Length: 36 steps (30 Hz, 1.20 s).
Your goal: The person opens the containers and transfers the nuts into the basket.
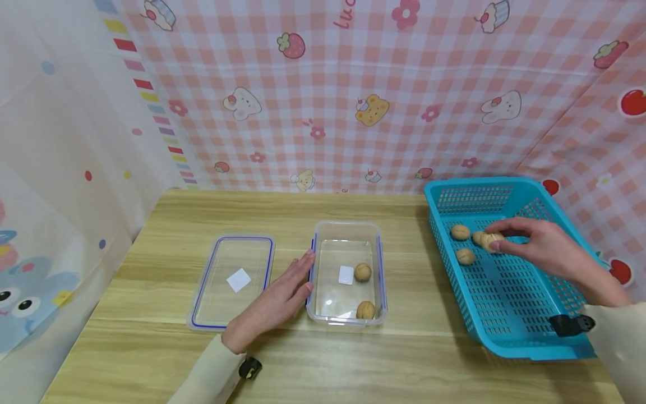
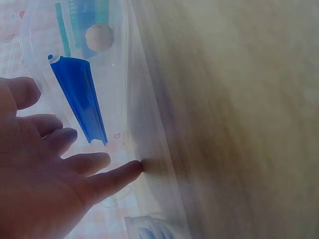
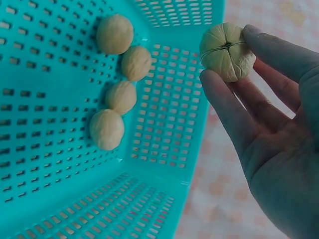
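Note:
Between the thumb and fingers of my right hand (image 1: pixel 542 244) is a walnut (image 1: pixel 492 242), held above the blue-green basket (image 1: pixel 456 303). The right wrist view shows the pinched walnut (image 3: pixel 227 52) closely, with a seam crossing its end. Several other walnuts (image 3: pixel 107 129) lie in the basket. My left hand (image 1: pixel 275 300) has its fingers extended along the left side of a clear plastic box (image 1: pixel 348 231), touching or nearly touching it. Inside the box are two walnuts, one at mid-right (image 1: pixel 362 272) and one near the front (image 1: pixel 365 310). A blue latch (image 2: pixel 77 94) hangs on the box's side.
A clear lid (image 1: pixel 244 252) with a blue seal lies flat left of the box, partly behind the left hand. The wood-grain table (image 1: pixel 404 359) meets a pink checked cloth (image 1: pixel 323 73) at the back. The basket stands at the table's right.

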Available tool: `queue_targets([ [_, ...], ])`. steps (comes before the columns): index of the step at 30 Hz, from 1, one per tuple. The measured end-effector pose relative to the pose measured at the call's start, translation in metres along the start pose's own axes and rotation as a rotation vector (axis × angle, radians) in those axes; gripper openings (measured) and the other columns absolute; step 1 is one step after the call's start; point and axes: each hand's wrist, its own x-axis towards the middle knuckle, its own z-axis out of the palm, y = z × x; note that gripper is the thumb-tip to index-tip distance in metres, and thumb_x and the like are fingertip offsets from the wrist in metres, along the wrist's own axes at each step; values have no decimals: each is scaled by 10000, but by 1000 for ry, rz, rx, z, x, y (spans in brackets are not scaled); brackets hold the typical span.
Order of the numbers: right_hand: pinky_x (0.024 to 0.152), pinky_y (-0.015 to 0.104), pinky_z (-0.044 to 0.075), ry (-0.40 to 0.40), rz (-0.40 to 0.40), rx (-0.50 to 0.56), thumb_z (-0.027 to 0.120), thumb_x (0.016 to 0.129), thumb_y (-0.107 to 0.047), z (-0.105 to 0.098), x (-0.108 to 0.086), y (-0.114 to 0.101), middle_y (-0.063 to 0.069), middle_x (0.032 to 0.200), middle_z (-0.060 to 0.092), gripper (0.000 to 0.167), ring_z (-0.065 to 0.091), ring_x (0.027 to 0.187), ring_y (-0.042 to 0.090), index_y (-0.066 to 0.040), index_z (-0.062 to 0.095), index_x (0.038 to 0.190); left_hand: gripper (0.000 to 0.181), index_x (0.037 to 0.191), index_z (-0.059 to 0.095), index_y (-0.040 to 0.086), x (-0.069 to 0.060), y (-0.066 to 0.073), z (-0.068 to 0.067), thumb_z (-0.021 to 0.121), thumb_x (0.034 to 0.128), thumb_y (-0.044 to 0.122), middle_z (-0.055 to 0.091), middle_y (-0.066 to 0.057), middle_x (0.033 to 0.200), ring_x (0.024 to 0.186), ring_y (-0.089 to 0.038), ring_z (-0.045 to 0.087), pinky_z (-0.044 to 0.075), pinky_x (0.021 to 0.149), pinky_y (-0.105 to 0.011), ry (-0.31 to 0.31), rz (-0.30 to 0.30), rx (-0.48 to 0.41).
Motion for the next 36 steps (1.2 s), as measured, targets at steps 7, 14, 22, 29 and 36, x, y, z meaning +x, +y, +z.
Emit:
queue_targets([
  [7, 853, 498, 573, -5, -5, -20, 711, 1000, -358, 4, 7, 14, 232, 1289, 665, 433, 603, 1181, 437, -55, 700, 1308, 601, 1649, 200, 103, 0, 0, 0, 420, 1130, 314, 135, -10, 1710, 1566, -340, 179, 182, 1271, -496, -5, -4, 5],
  [14, 860, 520, 557, -45, 5, 5, 697, 1008, -368, 9, 11, 23, 237, 1293, 668, 427, 618, 1185, 441, -64, 703, 1308, 604, 1650, 201, 109, 1, 0, 0, 422, 1130, 322, 136, -7, 1710, 1566, -338, 178, 184, 1269, -503, -3, -7, 9],
  [22, 809, 401, 564, -97, -1, 8, 708, 1006, -318, 18, 16, 37, 220, 1283, 676, 383, 636, 1153, 411, -58, 706, 1288, 605, 1648, 202, 105, 0, -1, 0, 428, 1128, 317, 143, -22, 1712, 1563, -351, 182, 184, 1267, -509, 1, -4, 6],
  [29, 829, 421, 571, -121, -23, 10, 721, 999, -262, 24, 18, 43, 208, 1256, 688, 352, 653, 1129, 401, -30, 703, 1263, 609, 1649, 204, 105, 0, -2, 1, 426, 1128, 328, 142, -18, 1713, 1562, -353, 185, 186, 1266, -513, 4, 1, 7],
  [36, 842, 455, 581, -151, -30, 2, 743, 980, -222, 29, 21, 46, 211, 1229, 700, 339, 667, 1115, 405, -8, 705, 1240, 606, 1649, 203, 107, 0, -1, 0, 422, 1129, 329, 146, -26, 1714, 1564, -341, 187, 188, 1268, -503, -2, -4, 11],
])
